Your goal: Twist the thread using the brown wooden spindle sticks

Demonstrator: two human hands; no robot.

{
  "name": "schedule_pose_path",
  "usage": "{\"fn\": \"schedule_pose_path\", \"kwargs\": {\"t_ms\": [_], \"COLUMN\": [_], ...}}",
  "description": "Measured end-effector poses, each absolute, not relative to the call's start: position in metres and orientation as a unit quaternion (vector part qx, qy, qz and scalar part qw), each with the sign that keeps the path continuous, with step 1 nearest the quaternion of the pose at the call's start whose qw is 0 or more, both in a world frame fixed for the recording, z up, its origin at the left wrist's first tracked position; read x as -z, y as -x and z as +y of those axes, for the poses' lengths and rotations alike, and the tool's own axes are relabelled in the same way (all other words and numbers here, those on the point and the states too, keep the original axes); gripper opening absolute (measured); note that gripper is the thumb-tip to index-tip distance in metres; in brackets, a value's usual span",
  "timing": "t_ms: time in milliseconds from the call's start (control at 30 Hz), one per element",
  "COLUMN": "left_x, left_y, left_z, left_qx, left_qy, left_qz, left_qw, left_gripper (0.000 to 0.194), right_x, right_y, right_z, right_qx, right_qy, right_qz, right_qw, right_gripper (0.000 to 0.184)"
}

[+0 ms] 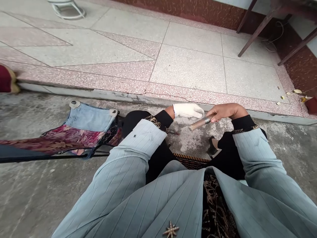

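My right hand (224,112) is bare and closed around a wooden handle (198,124) with a metal band wrapped near my fingers. The handle's blunt end points down and to the left, above the concrete; whatever lies beyond my grip is hidden. My left hand (188,110) wears a white knitted glove, its fingers curled and pressed together just left of the handle's banded part. Whether the glove touches the handle or holds something small cannot be made out. Both hands hang in front of my knees.
A low terrazzo step (173,94) runs across in front of me. To the left stretches a folding lounger (86,124) of denim and floral cloth. A white stool (68,10) stands at the upper left, and dark table legs (257,33) at the upper right.
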State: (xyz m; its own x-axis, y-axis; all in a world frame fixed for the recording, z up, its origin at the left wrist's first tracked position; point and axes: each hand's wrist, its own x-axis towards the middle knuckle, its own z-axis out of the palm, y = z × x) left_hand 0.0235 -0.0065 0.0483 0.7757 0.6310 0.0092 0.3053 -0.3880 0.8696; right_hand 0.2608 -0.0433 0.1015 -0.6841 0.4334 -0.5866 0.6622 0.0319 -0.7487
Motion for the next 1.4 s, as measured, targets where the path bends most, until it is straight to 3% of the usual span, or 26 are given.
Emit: {"fn": "schedule_pose_path", "kwargs": {"t_ms": [67,200,333,433,633,900,1067,1400], "left_x": [-0.055,-0.062,-0.054,-0.047,-0.039,-0.04,-0.041,-0.052], "left_y": [-0.024,-0.028,-0.036,-0.043,-0.058,-0.064,-0.06,-0.051], "left_z": [-0.006,-0.005,-0.007,-0.008,-0.014,-0.007,-0.003,-0.01], "left_qx": [-0.158,-0.18,-0.184,-0.168,-0.145,-0.193,-0.181,-0.139], "left_qy": [-0.802,-0.705,-0.651,-0.645,-0.642,-0.571,-0.574,-0.753], "left_qz": [0.253,0.181,0.195,0.204,0.188,0.209,0.189,0.239], "left_qw": [0.517,0.662,0.71,0.717,0.729,0.77,0.776,0.596], "left_gripper": [0.025,0.032,0.031,0.031,0.033,0.048,0.028,0.025], "right_x": [-0.114,-0.129,-0.126,-0.117,-0.097,-0.104,-0.105,-0.093], "right_y": [-0.267,-0.268,-0.263,-0.262,-0.257,-0.275,-0.287,-0.292], "right_z": [-0.052,-0.067,-0.069,-0.065,-0.06,-0.057,-0.056,-0.042], "right_qx": [0.611,0.599,0.597,0.625,0.66,0.627,0.634,0.601], "right_qy": [-0.384,-0.433,-0.45,-0.427,-0.408,-0.485,-0.481,-0.5], "right_qz": [0.692,0.635,0.589,0.565,0.534,0.464,0.445,0.46], "right_qw": [-0.014,-0.225,-0.307,-0.33,-0.335,-0.397,-0.411,-0.421], "right_gripper": [0.039,0.032,0.035,0.045,0.032,0.036,0.045,0.049]}}
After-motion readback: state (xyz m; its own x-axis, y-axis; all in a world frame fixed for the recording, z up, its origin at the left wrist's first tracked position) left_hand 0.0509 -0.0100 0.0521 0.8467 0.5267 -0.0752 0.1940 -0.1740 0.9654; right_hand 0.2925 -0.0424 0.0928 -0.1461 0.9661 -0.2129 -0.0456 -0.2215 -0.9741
